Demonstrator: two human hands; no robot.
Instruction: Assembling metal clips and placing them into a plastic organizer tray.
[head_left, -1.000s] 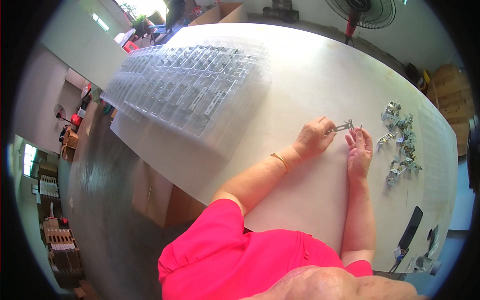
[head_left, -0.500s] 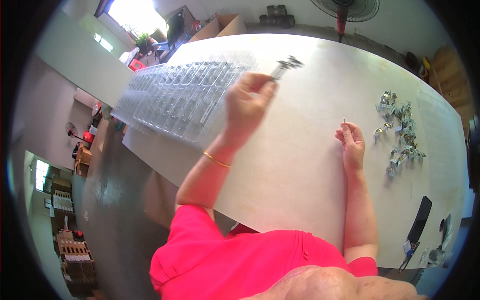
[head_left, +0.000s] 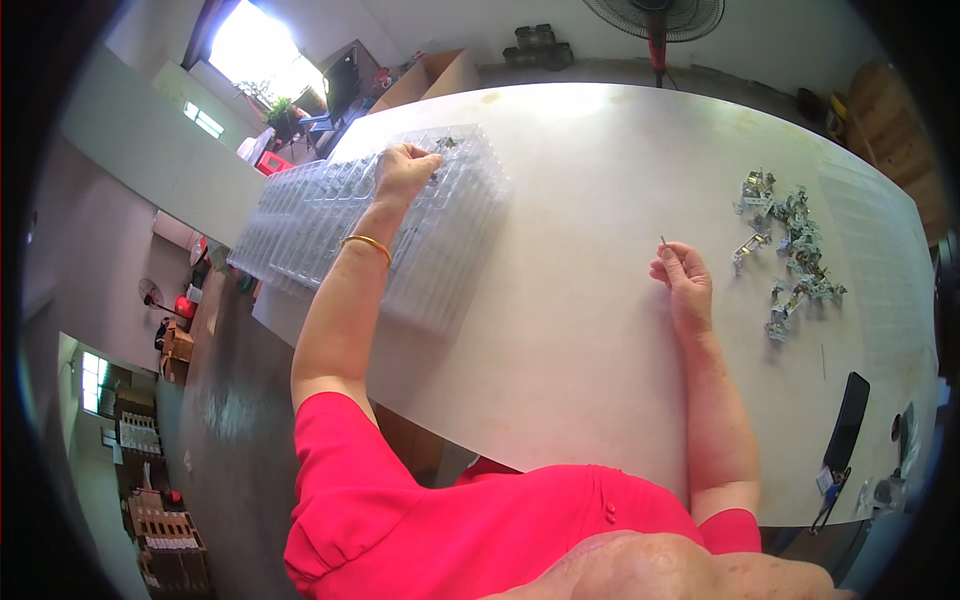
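Observation:
My left hand (head_left: 405, 172) reaches over a stack of clear plastic compartment trays (head_left: 420, 290) at the left of the table. Its fingers are pinched at the tray's far right part, and a small metal bracket assembly (head_left: 446, 143) shows just beyond the fingertips. The fingers partly hide where they grip it. Nearer the middle of the table, my right hand (head_left: 687, 285) holds a short thin metal pin (head_left: 663, 240) upright between thumb and forefinger. To its right lies a loose pile of similar metal bracket assemblies (head_left: 800, 240).
At the table's right edge lie a black phone-like slab (head_left: 848, 420) and a small clear plastic bag (head_left: 885, 492). A thin rod (head_left: 824, 362) lies below the pile. Beyond the far edge stand a fan (head_left: 657, 40) and an open cardboard box (head_left: 430, 80).
My left hand has moved left with the metal bracket assembly, from above the bare table to the clear trays. My right hand keeps its pinch on the pin. The view has shifted slightly.

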